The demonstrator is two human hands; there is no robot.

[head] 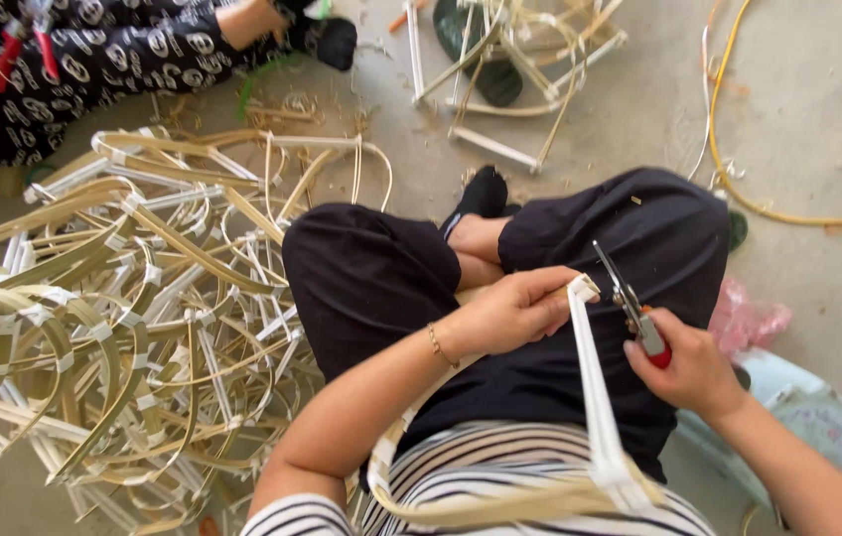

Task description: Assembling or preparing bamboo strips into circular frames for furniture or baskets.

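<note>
**Two hands on a bamboo frame**

Head view: the left hand [515,310] grips the top corner of a pale, tape-wrapped bamboo frame [595,397] resting across the lap, apparently steadying it. At three o'clock, the right hand [689,369] clenches red-handled shears [630,308], blades beside that corner. Finished frames [113,318] pile on the floor at nine o'clock.
</note>
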